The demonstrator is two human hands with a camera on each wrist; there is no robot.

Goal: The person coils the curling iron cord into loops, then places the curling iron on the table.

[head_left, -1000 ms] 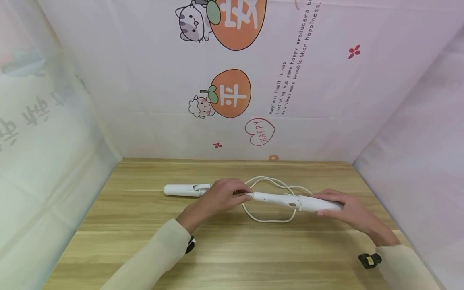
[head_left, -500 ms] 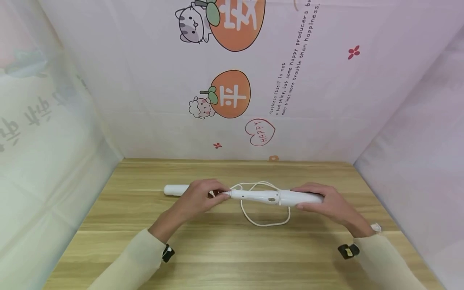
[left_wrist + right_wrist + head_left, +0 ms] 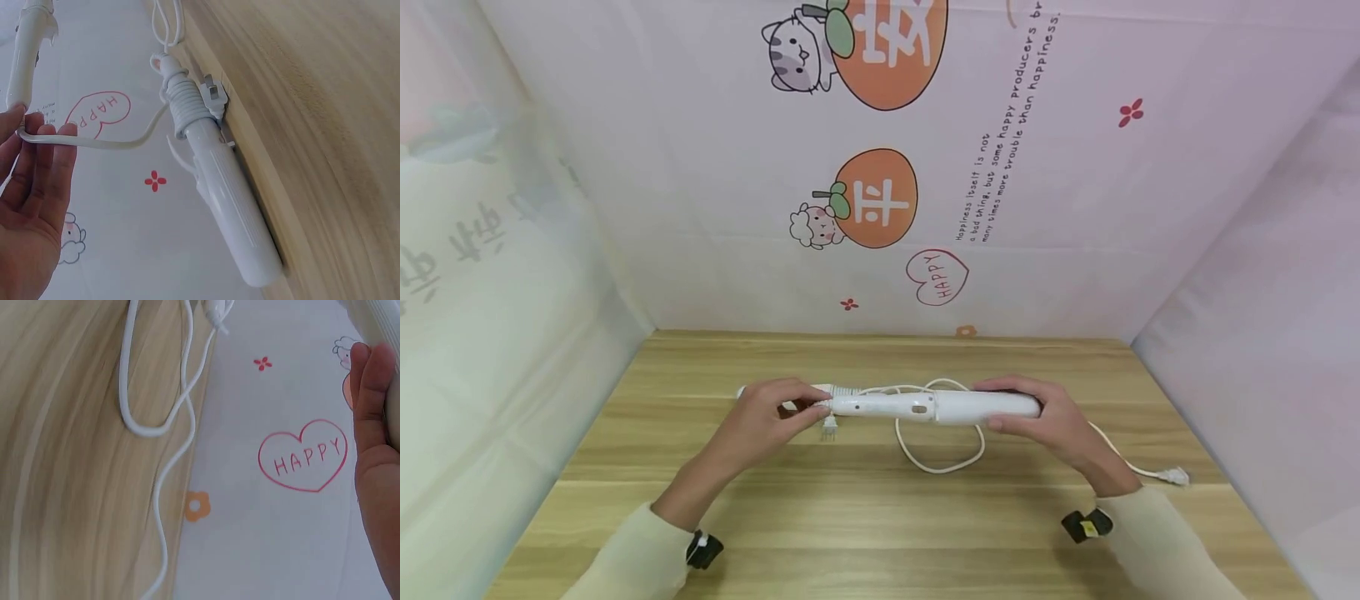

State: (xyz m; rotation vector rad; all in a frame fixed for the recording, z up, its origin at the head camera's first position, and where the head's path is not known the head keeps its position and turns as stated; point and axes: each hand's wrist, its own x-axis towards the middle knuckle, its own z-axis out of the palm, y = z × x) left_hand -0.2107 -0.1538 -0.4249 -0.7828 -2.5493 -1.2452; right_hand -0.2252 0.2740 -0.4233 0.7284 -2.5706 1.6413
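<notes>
I am, as I judge it, partway into dealing with the loose cord [image 3: 106, 143] of the curling iron [image 3: 883, 407], which I hold lengthwise between my 2 hands. The spare curler [image 3: 228, 200] lies on the table [image 3: 880, 508] with its own lead wound round its handle and a small plug [image 3: 214, 97] against the coils. Taking that curler as my mark, the iron in my grasp sits nearer to me and mostly to its right, seemingly raised above the wood. My left hand [image 3: 769, 412] is just in front of it: thumb and fingertips close to a narrow pinch on the cord where it leaves the handle, the remaining fingers loosely bent. My right hand [image 3: 1051, 419] is well to its right, with thumb and fingers bent round the barrel at a wider spread. The cord's slack loops lie to the right of that curler, and a 2nd plug [image 3: 1172, 476] rests much farther right; I can't trace the whole run. The next move, I think, calls for a steady right grip while my left fingers lead the slack round the handle without snagging those coils.
</notes>
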